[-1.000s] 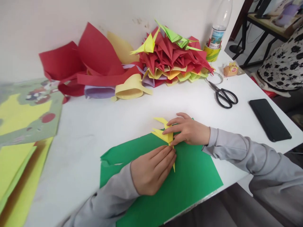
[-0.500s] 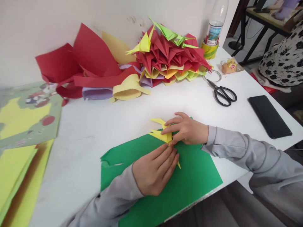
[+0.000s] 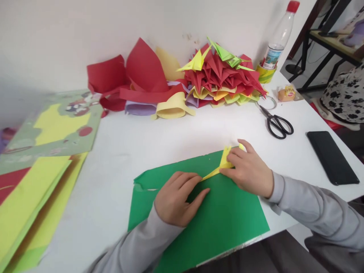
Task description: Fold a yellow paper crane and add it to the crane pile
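"Checking the edges, what room did you see?"

"White surface [image 3: 113,182] showed left of the green sheet [image 3: 227,212] and between it and the scissors [image 3: 270,116]; the sheet's near edge ran along the surface's front."

"And the folded yellow paper [image 3: 224,161]?"

"Over the sheet's far part, grasped by the fingers of the right hand [image 3: 251,172]. Its thin point reached the fingers of the left hand [image 3: 178,199]; whether those gripped it, I couldn't tell."

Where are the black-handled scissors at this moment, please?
In the head view, the scissors lie on the white table toward the right, beyond the right hand, between the folded-paper pile and the black phone.
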`<state>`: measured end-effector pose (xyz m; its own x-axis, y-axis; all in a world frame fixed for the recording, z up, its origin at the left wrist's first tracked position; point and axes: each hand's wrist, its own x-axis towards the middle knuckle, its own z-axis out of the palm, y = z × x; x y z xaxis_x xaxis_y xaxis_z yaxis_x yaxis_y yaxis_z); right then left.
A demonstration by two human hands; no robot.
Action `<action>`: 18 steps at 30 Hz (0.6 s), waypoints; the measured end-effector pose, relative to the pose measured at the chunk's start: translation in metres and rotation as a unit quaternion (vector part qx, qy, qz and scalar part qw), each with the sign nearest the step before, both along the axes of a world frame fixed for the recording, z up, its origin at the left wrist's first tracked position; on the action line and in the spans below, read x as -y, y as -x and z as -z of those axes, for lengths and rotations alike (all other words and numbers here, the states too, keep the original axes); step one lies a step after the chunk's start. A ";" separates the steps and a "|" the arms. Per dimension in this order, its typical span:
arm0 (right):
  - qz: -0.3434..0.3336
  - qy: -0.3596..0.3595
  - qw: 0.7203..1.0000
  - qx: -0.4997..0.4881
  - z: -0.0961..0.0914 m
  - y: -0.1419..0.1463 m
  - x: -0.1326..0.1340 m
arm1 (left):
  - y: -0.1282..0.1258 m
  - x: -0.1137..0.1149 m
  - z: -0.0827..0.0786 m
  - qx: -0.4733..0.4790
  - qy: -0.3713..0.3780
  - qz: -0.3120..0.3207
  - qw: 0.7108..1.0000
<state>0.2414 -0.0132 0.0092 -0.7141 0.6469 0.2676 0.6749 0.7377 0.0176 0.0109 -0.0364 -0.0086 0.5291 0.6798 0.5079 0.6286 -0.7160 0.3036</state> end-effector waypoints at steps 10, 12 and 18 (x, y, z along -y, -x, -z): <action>0.061 -0.077 0.995 -0.026 0.006 0.021 0.026 | -0.030 0.019 0.008 0.404 0.470 -0.171 0.766; 0.077 -0.059 0.995 -0.029 0.007 0.021 0.027 | -0.038 0.019 0.005 0.473 0.517 -0.171 0.692; 0.130 0.098 0.986 -0.045 0.002 0.012 0.014 | -0.044 0.008 0.002 0.533 0.563 -0.155 0.612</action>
